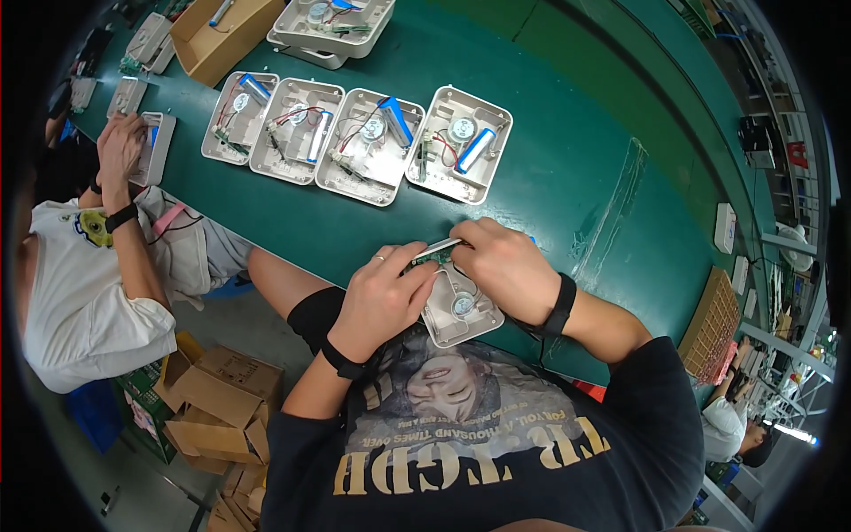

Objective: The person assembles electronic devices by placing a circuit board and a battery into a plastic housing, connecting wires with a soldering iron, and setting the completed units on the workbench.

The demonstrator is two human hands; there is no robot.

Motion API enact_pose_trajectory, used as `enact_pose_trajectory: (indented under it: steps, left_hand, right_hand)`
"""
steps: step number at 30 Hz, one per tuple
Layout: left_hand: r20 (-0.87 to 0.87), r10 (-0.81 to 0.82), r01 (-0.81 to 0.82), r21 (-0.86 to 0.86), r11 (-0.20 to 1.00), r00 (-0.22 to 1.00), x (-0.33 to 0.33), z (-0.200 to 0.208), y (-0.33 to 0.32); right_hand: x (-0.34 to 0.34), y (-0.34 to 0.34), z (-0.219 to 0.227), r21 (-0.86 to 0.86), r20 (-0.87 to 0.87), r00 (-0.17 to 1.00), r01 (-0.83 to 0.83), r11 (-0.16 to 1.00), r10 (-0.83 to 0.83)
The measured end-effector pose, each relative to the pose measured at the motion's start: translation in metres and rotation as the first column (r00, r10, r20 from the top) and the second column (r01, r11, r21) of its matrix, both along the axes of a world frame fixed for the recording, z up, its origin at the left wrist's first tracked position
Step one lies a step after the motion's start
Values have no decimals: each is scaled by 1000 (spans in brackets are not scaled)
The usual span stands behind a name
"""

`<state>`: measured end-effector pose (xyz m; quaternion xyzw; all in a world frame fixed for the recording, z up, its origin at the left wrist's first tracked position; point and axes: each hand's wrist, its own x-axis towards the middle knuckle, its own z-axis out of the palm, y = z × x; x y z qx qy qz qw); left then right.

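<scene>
A light grey plastic casing [443, 334] lies open side up at the table's near edge, close to my body. Inside it are a round metallic disc [463, 304] and a wire, with part of a green circuit board [433, 258] by the far rim. My left hand [383, 288] is closed round the casing's left side, thumb and fingers at the far left corner. My right hand [507, 270] bends over the right side, fingers pinched near the board. What those fingers hold is hidden. A bit of blue shows behind the right hand.
Beyond my hands, several grey casings [396, 191] stand in a row with blue cylindrical batteries [476, 151], discs and wires. Stacked casings [335, 37] and a cardboard tray [191, 44] lie farther back. At left a co-worker's hand [120, 146] touches another casing. Cardboard boxes [232, 377] crowd the floor.
</scene>
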<state>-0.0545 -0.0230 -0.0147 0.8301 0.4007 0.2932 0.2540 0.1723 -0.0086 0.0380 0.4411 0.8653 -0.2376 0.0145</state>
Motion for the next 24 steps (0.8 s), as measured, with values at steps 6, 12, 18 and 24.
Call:
enact_pose_trajectory:
  steps: [6,12,18,24]
  left_hand:
    - [2,-21,21,-7,1000,1000,-15,-1,3]
    - [1,62,-62,79,995,998,-17,-10,-6]
    - [0,98,-97,99,990,995,-12,-14,-9]
    - [-5,131,-130,69,989,991,-12,-12,-14]
  right_hand:
    - [28,-6,-3,152,-251,967,-10,988,49]
    - [47,-17,-17,150,-414,901,211,966,-133]
    - [15,-31,-22,202,-487,867,233,951,-109]
    - [31,-33,-38,176,-570,804,319,931,-168]
